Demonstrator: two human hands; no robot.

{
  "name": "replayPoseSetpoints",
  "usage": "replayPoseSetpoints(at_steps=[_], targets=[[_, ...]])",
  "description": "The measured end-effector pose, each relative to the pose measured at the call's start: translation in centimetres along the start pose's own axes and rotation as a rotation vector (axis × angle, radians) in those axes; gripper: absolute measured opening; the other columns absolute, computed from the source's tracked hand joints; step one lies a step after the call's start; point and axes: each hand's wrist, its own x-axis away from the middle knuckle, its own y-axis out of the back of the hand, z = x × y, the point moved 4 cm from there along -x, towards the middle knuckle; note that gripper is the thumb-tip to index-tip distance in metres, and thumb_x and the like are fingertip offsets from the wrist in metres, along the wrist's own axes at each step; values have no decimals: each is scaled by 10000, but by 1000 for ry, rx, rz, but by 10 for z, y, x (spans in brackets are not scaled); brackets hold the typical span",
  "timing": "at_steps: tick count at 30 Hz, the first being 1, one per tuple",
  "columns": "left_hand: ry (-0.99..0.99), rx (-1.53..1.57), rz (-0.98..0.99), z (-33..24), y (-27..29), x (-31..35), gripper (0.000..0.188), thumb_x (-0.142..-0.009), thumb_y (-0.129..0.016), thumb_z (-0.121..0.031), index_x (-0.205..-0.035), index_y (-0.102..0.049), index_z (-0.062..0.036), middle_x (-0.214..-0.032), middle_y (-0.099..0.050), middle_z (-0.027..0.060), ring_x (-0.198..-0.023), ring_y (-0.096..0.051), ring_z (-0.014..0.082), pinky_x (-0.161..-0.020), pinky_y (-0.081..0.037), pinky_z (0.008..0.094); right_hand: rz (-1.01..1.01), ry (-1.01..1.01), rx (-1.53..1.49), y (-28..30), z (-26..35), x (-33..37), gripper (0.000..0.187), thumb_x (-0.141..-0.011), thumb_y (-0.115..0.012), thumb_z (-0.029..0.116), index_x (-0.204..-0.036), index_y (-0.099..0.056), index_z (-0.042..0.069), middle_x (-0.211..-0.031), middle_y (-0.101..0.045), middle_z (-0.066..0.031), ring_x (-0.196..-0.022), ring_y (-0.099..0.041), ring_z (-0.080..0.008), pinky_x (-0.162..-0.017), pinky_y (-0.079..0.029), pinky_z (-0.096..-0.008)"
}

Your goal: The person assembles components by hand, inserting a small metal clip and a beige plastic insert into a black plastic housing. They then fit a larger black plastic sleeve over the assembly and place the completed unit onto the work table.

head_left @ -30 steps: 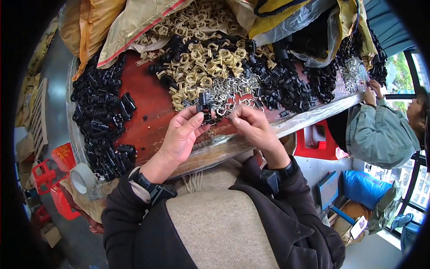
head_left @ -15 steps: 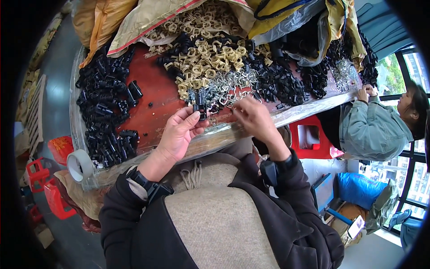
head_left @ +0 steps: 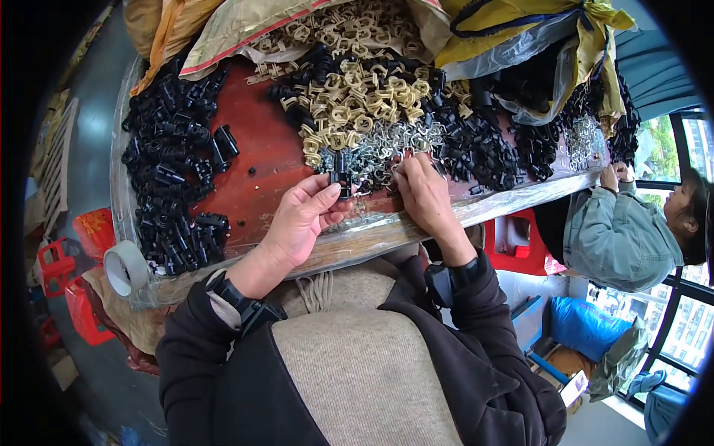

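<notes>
My left hand is closed, pinching a black plastic pipe fitting upright between thumb and fingers above the table's near edge. My right hand reaches to the near side of a heap of silver metal clips. Its fingers are drawn together among the clips; what they hold, if anything, is hidden. Just beyond the fitting lies a pile of beige plastic clips. More black fittings are heaped to the right of the metal clips.
A large heap of black fittings covers the left side of the red table. A tape roll stands at the near left corner. Sacks lie at the back. To the right, another person works beside a red stool.
My right hand has moved in to the metal clips, and its fingers have drawn together there. My left hand still holds the fitting. The view has shifted slightly.
</notes>
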Motion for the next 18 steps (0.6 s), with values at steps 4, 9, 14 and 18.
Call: replayPoseSetpoints(at_steps=[4, 9, 14, 18], targets=[[27, -1, 27, 0, -7, -9, 190, -805, -522, -138, -963, -498, -35, -936, -571, 95, -785, -568, 136, -649, -460, 219, -138, -23, -272, 8, -2, 1, 81, -797, -491, 85, -794, -438, 24, -696, -440, -71, -572, -463, -210, -515, -382, -298], [47, 14, 60, 1, -23, -16, 192, -795, -538, -122, -963, -509, -35, -907, -576, 55, -809, -556, 127, -708, -446, 232, -116, -218, -732, -2, 2, 8, 106, -852, -443, 129, -823, -421, 30, -669, -407, 3, -548, -384, -64, -476, -330, -191], [-14, 73, 111, 5, -27, -19, 187, -798, -525, -93, -971, -506, -27, -932, -568, 61, -863, -537, 133, -783, -425, 259, -64, -221, -963, -13, 20, 13, 112, -871, -412, 155, -858, -404, 45, -685, -419, 26, -533, -345, -20, -458, -286, -140], [-43, 108, 163, 4, -32, -11, 187, -798, -521, -85, -974, -505, -25, -939, -564, 60, -875, -531, 137, -815, -410, 272, -152, -213, -1007, -13, 27, 20, 126, -869, -416, 169, -858, -395, 44, -691, -423, 23, -527, -342, -26, -457, -292, -146]])
